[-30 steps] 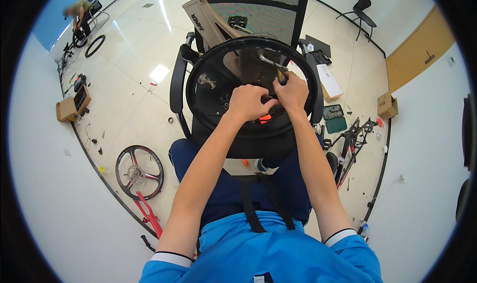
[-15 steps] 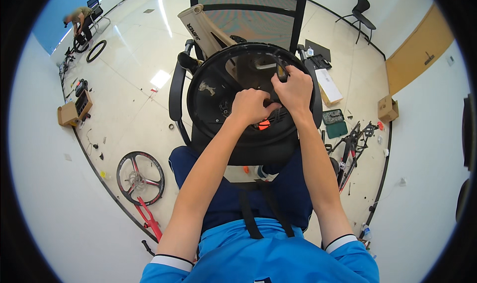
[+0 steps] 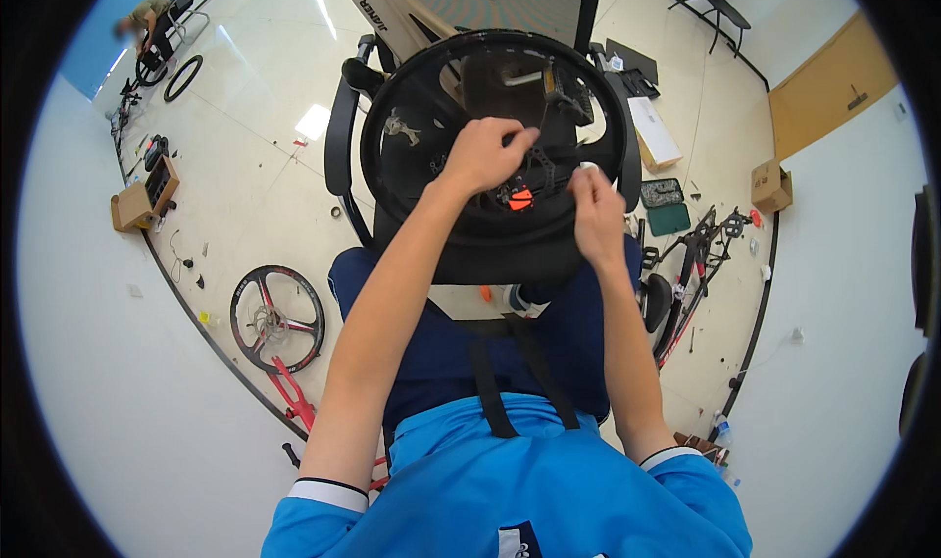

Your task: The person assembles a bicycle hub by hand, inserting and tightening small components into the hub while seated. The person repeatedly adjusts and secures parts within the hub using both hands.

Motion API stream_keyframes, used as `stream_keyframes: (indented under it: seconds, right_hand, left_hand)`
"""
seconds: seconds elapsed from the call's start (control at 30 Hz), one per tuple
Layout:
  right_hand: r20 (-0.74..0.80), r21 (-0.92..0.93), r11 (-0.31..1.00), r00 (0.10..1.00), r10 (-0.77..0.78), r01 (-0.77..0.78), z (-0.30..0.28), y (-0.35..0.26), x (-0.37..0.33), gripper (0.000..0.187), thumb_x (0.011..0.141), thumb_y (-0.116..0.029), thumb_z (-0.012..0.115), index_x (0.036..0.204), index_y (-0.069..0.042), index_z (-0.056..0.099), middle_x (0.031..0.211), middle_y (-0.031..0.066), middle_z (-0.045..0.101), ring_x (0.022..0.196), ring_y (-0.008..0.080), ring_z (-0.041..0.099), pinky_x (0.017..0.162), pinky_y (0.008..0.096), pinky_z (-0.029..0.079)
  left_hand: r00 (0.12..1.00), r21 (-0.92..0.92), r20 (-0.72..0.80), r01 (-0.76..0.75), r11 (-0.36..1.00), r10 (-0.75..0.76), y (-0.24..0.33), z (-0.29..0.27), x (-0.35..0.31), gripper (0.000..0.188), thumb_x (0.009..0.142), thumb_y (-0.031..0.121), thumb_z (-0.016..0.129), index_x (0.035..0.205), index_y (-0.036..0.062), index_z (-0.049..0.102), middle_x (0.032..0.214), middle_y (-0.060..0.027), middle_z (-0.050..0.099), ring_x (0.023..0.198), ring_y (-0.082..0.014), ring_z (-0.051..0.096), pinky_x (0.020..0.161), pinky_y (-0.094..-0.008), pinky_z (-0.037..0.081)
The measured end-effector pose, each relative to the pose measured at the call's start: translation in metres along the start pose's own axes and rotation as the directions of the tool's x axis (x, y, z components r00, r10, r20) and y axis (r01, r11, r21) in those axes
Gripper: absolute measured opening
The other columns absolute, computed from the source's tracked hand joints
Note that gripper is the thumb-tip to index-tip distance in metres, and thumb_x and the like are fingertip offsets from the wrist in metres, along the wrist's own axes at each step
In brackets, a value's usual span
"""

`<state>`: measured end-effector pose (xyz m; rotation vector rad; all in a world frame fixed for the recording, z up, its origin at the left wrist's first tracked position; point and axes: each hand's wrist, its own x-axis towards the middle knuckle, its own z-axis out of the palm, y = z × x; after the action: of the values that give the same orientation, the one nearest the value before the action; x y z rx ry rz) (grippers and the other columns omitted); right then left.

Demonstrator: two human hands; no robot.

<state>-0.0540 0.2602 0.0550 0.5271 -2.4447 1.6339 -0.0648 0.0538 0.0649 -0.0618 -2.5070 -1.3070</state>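
A large black ring (image 3: 369, 156), apparently a bicycle wheel or tyre, lies on the seat of an office chair in front of me. Above its middle is my left hand (image 3: 482, 156), thumb and fingers drawn together; whatever they pinch is hidden. My right hand (image 3: 598, 215) is at the ring's right edge, its fingertips closed on a small white piece (image 3: 588, 166). Between the hands lie an orange piece (image 3: 520, 199) and dark metal parts. A silvery metal part (image 3: 400, 126) rests toward the left, and a black-and-yellow part (image 3: 550, 79) toward the far right.
A beige frame part (image 3: 392, 14) leans on the chair. On the floor are a three-spoke wheel (image 3: 277, 321), a red-and-black bike frame (image 3: 691, 279), a green case (image 3: 668, 219) and cardboard boxes (image 3: 771, 185). Another person (image 3: 152, 28) bends over a wheel at far left.
My right hand has left the black-and-yellow part and moved down to the ring's right edge, now with a small white piece. The whole view has shifted, raising the chair in it.
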Motion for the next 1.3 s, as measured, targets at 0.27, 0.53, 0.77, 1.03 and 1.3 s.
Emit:
stream_keyframes:
  seconds: [0.27, 0.53, 0.77, 1.03, 1.3]
  right_hand:
    - [0.338, 0.244, 0.946, 0.933, 0.121, -0.211, 0.037, 0.036, -0.034, 0.037, 0.108, -0.027, 0.048, 0.08, -0.004, 0.052, 0.067, -0.0048, 0.04, 0.062, 0.0052, 0.036, 0.056, 0.024, 0.03]
    - [0.344, 0.242, 0.941, 0.928, 0.146, -0.238, 0.053, 0.05, -0.026, 0.033, 0.106, -0.022, 0.05, 0.086, 0.004, 0.053, 0.069, 0.0058, 0.049, 0.064, 0.0139, 0.043, 0.063, 0.0303, 0.039]
    - [0.284, 0.211, 0.957, 0.95, 0.132, -0.197, 0.056, 0.049, -0.021, 0.035, 0.106, -0.026, 0.051, 0.088, 0.005, 0.055, 0.068, 0.0101, 0.049, 0.063, 0.0164, 0.042, 0.063, 0.0317, 0.039]
    - [0.212, 0.101, 0.992, 0.976, 0.055, -0.078, 0.058, 0.049, -0.028, 0.031, 0.105, -0.023, 0.05, 0.092, 0.004, 0.059, 0.067, 0.02, 0.054, 0.058, 0.0326, 0.055, 0.058, 0.0385, 0.041]
    - [0.164, 0.078, 0.995, 0.985, 0.045, -0.058, 0.055, 0.04, -0.031, 0.029, 0.105, -0.022, 0.05, 0.093, 0.002, 0.057, 0.067, 0.0215, 0.054, 0.06, 0.0381, 0.058, 0.057, 0.0407, 0.042]
  left_hand:
    - [0.998, -0.012, -0.064, -0.03, 0.999, 0.029, -0.013, -0.011, -0.024, 0.023, 0.093, 0.022, 0.069, 0.097, -0.0008, 0.071, 0.078, -0.0107, 0.07, 0.066, -0.0187, 0.064, 0.064, -0.0303, 0.048]
    - [0.997, 0.015, -0.081, 0.003, 1.0, -0.002, -0.015, -0.007, -0.017, 0.023, 0.094, 0.023, 0.068, 0.095, 0.0001, 0.068, 0.068, -0.012, 0.063, 0.057, -0.0197, 0.057, 0.059, -0.0314, 0.044]
    - [0.999, -0.019, -0.032, 0.043, 0.999, -0.044, -0.021, -0.009, -0.016, 0.024, 0.094, 0.024, 0.069, 0.094, 0.0, 0.067, 0.067, -0.0059, 0.06, 0.059, -0.0124, 0.052, 0.059, -0.0289, 0.042]
    - [0.998, -0.061, -0.044, 0.036, 0.997, -0.039, -0.017, -0.008, -0.02, 0.023, 0.094, 0.024, 0.069, 0.095, 0.0006, 0.067, 0.067, -0.0051, 0.059, 0.059, -0.0124, 0.05, 0.059, -0.0287, 0.041]
    - [0.984, 0.005, -0.178, 0.022, 1.0, -0.021, -0.015, -0.004, -0.026, 0.027, 0.089, 0.029, 0.072, 0.099, 0.0038, 0.068, 0.086, -0.0118, 0.069, 0.078, -0.0268, 0.065, 0.071, -0.0361, 0.05]
